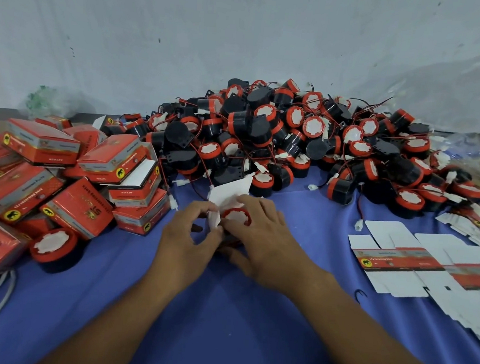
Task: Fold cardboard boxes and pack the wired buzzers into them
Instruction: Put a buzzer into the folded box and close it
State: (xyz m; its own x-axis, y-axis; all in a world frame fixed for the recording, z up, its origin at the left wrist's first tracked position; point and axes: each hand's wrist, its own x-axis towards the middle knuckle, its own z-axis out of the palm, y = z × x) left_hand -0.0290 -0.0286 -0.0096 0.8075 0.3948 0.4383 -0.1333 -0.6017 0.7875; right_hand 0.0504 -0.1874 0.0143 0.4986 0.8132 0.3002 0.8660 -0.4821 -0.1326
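Forearms (pixel 136 311): both reach in from the near edge over the blue cloth (pixel 236 325) and meet at the work.
Left hand (pixel 185 235): fingers curled, thumb and forefinger pinching a small white side flap (pixel 214 219) of the box.
Right hand (pixel 265 241): laid over the box from its own side, fingers bent across the top beside the buzzer, thumb on the near side; it appears to grip and steady the box.
Box (pixel 232 194): between the two hands, mostly hidden by them; its white lid flap stands up just beyond the fingertips, not yet closed.
Buzzer (pixel 236 216): seated in the box, red rim and white face upward, between the two hands' fingers. Whether its wire is fully inside I cannot tell.
Step in hand: judged as closing up, with the buzzer already in and the flaps being turned in.
Next move: likely fold the side flap inward, keep the wire clear of the seam, then bring the lid flap down and tuck it while the right hand holds the box square.
Buzzer pile (pixel 294 134): heaped beyond both hands, wires tangled.
Packed boxes (pixel 61 173): stacked loosely to the left of the left hand, a loose buzzer (pixel 52 249) among them.
Flat blanks (pixel 399 263): spread out to the right of the right hand.
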